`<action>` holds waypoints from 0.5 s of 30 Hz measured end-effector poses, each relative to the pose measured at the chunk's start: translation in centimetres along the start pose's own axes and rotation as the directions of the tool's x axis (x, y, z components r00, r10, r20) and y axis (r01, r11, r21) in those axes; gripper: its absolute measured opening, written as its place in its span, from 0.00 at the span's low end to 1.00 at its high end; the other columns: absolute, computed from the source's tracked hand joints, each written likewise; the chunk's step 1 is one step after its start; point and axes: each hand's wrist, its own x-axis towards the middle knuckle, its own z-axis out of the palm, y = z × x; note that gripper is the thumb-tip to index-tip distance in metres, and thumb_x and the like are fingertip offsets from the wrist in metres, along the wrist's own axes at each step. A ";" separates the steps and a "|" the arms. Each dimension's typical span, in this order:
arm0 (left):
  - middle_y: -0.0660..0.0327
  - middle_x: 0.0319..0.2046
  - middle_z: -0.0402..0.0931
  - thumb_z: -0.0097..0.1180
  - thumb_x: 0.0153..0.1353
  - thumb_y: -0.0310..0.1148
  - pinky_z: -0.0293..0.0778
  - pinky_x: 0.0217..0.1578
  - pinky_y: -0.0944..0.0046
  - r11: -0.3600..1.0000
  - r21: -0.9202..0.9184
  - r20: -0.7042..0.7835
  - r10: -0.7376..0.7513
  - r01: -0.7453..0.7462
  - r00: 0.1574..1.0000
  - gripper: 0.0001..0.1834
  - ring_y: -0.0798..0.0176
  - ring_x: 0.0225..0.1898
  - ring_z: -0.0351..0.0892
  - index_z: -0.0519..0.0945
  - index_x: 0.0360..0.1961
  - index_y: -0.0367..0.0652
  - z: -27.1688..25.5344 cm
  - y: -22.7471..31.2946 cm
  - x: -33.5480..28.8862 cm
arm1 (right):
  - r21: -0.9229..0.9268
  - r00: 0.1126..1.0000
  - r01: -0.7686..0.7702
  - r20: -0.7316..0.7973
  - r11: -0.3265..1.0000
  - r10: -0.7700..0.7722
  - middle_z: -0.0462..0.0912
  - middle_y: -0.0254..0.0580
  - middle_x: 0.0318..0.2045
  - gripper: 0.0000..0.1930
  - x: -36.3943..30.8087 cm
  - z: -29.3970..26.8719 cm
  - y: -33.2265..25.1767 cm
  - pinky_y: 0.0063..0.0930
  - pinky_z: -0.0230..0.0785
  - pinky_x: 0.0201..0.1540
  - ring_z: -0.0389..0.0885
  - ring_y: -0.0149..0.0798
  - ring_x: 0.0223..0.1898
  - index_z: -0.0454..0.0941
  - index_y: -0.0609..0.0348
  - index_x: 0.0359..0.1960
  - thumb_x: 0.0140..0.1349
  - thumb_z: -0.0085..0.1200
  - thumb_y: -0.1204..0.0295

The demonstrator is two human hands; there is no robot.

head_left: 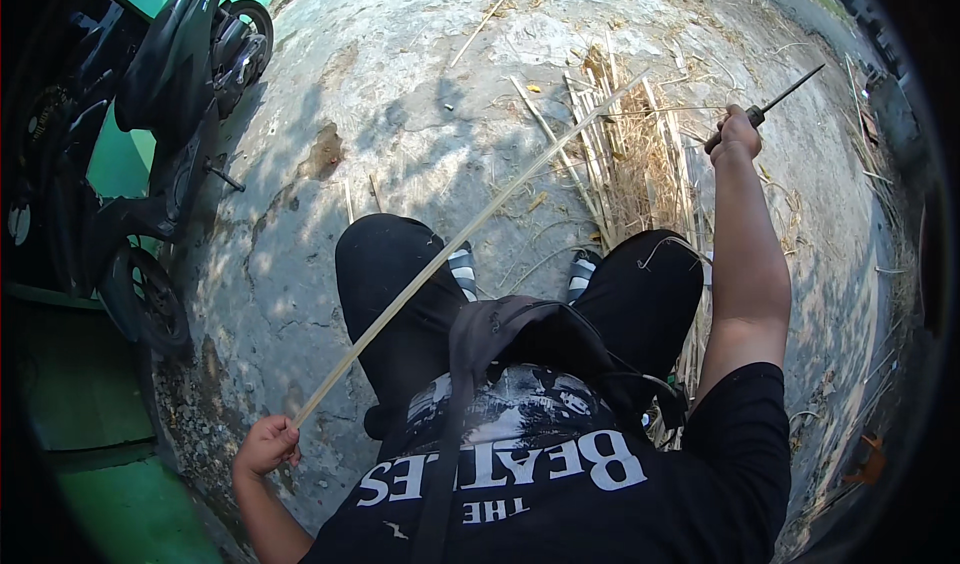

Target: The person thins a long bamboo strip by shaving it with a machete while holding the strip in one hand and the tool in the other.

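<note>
My left hand (268, 446), low at the left, pinches the near end of a long pale bamboo strip (470, 226). The strip slants up across my left thigh, and its far end lies over a heap of bamboo strips and shavings (640, 159). At the upper right, my right hand (738, 136) is wrapped round the dark handle of a knife (792, 94). Its narrow dark blade points away to the upper right, apart from the long strip. A thin strand reaches from the heap toward my right hand; whether it is held I cannot tell.
A dark motorcycle (180, 94) stands on the left beside a green wall (130, 514). Several loose strips lie on the cracked concrete ground (400, 134), one (490, 19) farther off. My knees are spread, with sandalled feet (580, 274) between them. An orange-brown object (868, 459) sits at the right.
</note>
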 end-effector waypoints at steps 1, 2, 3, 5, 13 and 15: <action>0.66 0.16 0.69 0.64 0.70 0.44 0.72 0.22 0.65 1.000 0.001 0.042 -0.023 0.023 0.999 0.18 0.67 0.17 0.75 0.75 0.31 0.42 -0.2 0.3 0.1 | -0.033 0.998 0.036 -0.041 0.999 -0.037 0.80 0.41 0.25 0.11 2.1 -1.9 -0.4 0.33 0.71 0.30 0.79 0.37 0.23 0.78 0.63 0.32 0.55 0.66 0.69; 0.65 0.17 0.71 0.64 0.70 0.43 0.73 0.22 0.64 0.999 0.004 0.084 -0.048 0.048 0.995 0.17 0.66 0.18 0.76 0.75 0.31 0.42 -0.3 0.7 0.3 | -0.069 0.994 0.068 -0.081 0.995 -0.074 0.82 0.45 0.29 0.16 3.9 -3.7 -0.6 0.37 0.73 0.34 0.81 0.40 0.27 0.80 0.69 0.37 0.53 0.66 0.67; 0.65 0.17 0.71 0.64 0.70 0.43 0.73 0.22 0.64 0.999 0.006 0.093 -0.047 0.047 0.995 0.17 0.66 0.18 0.76 0.75 0.31 0.42 -0.3 1.0 0.3 | -0.126 0.989 0.061 -0.123 0.990 -0.076 0.82 0.46 0.29 0.15 4.5 -5.1 -1.2 0.37 0.73 0.35 0.81 0.40 0.26 0.80 0.67 0.35 0.53 0.65 0.67; 0.63 0.19 0.76 0.66 0.69 0.41 0.74 0.24 0.64 0.997 0.026 0.131 -0.074 0.071 0.989 0.16 0.66 0.20 0.78 0.76 0.32 0.41 -0.3 2.1 1.0 | -0.106 0.966 0.075 -0.237 0.991 -0.099 0.84 0.48 0.32 0.16 7.7 -8.8 -2.2 0.39 0.75 0.39 0.84 0.43 0.32 0.82 0.68 0.36 0.52 0.65 0.66; 0.63 0.21 0.78 0.67 0.68 0.39 0.75 0.26 0.65 0.988 0.133 0.288 -0.116 0.080 0.951 0.15 0.67 0.21 0.79 0.78 0.33 0.39 1.2 3.8 2.3 | -0.776 0.779 0.191 -0.252 0.601 -0.574 0.89 0.50 0.39 0.21 11.9 -21.8 -6.6 0.42 0.75 0.51 0.87 0.51 0.45 0.86 0.63 0.39 0.52 0.64 0.57; 0.63 0.23 0.79 0.66 0.68 0.39 0.74 0.26 0.65 0.987 0.140 0.266 -0.118 0.083 0.957 0.15 0.68 0.21 0.78 0.78 0.32 0.40 1.4 4.1 2.8 | -0.689 0.846 0.292 -0.137 0.664 -0.514 0.89 0.48 0.37 0.22 11.9 -22.8 -7.1 0.42 0.74 0.49 0.87 0.48 0.42 0.86 0.63 0.37 0.52 0.67 0.55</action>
